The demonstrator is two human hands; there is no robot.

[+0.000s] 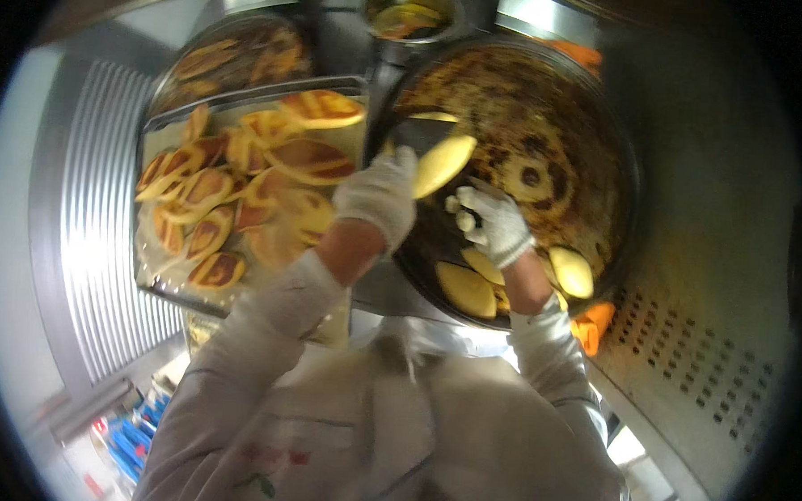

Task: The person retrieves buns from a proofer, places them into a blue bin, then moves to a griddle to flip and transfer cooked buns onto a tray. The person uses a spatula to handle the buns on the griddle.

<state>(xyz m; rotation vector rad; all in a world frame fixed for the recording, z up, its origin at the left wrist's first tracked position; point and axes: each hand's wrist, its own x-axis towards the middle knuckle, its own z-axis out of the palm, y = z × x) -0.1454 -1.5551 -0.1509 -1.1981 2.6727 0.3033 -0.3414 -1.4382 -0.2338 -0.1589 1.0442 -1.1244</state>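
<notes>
My left hand (379, 192), in a white knit glove, is closed around what looks like a dark flat scraper (423, 134) over the left side of a large round pan (614, 125). A pale yellow, spindle-shaped flatbread (446, 165) lies against that hand's fingers; whether it is gripped is unclear. Low over the pan, my right hand (497, 224), gloved alike, has curled, parted fingers with nothing visible between them. More yellow flatbreads (466, 290) lie near the pan's lower rim, one (571, 273) right of my right wrist. Browned flatbreads fill a paper-lined tray (253, 96) at left.
Behind the tray is another round pan (235, 52) with browned pieces. A metal bowl (411, 12) holding yellowish contents stands at the top. Orange cloths (592, 326) touch the large pan's rim. A perforated metal panel (698, 364) is at right, a ribbed metal surface (110, 224) at left.
</notes>
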